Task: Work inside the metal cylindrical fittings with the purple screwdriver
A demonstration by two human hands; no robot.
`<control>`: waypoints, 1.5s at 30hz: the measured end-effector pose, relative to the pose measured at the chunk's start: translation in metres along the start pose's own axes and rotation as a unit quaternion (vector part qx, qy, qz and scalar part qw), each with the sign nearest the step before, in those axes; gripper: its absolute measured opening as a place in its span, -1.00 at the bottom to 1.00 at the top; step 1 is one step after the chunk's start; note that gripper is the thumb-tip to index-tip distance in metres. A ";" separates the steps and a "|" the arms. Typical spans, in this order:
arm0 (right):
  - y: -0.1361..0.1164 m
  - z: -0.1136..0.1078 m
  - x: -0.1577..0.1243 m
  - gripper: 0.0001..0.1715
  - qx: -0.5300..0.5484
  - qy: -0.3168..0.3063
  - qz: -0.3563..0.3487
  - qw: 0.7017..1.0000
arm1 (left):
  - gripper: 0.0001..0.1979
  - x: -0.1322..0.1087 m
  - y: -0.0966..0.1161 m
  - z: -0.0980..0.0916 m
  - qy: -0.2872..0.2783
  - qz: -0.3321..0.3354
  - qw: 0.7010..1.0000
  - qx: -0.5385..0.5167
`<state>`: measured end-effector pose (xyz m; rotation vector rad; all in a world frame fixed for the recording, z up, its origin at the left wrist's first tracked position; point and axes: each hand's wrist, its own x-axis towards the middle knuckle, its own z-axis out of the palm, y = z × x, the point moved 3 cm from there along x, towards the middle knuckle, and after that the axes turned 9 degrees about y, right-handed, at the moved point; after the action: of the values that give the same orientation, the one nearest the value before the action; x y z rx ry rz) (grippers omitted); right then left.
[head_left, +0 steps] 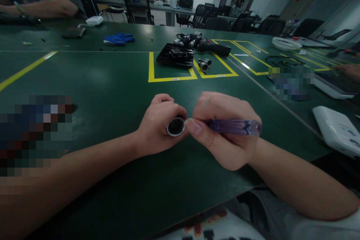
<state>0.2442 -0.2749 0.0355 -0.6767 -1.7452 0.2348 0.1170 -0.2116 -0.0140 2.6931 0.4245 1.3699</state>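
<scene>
Holding cylinder (176,126), screwdriver (233,126), black tray (174,55), glove (118,39) beyond

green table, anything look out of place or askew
Slightly. The black tray looks skewed in its yellow box, one corner reaching the outline, and two metal cylinders lie loose beside it. A blue glove lies crumpled outside any box.

Glossy metal-rimmed cylinder (176,126), translucent purple plastic screwdriver handle (234,127), matt green table (112,90)
</scene>
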 end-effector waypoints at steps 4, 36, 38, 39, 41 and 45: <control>0.001 0.002 0.000 -0.80 0.002 0.000 -0.003 1.000 | -0.90 -0.001 -0.001 0.001 0.005 0.018 1.000 0.003; 0.007 0.003 0.000 -0.78 0.019 0.022 0.005 1.000 | -0.85 0.001 0.000 0.000 -0.003 -0.026 1.000 0.006; 0.007 0.003 0.000 -0.78 0.021 0.020 0.004 1.000 | -0.86 0.001 0.000 -0.001 -0.002 -0.024 1.000 0.006; 0.007 0.003 0.000 -0.78 0.024 0.019 0.006 1.000 | -0.87 0.001 0.000 -0.001 -0.002 -0.024 1.000 0.007; 0.006 0.004 -0.001 -0.78 0.030 0.014 0.009 0.999 | -0.87 0.001 0.000 -0.001 -0.001 -0.024 1.000 0.008; 0.005 0.004 -0.001 -0.78 0.033 0.008 0.009 0.999 | -0.86 0.000 -0.001 0.000 -0.001 -0.027 1.000 0.001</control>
<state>0.2419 -0.2708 0.0310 -0.6449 -1.7094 0.2985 0.1170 -0.2101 -0.0141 2.6648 0.4950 1.3533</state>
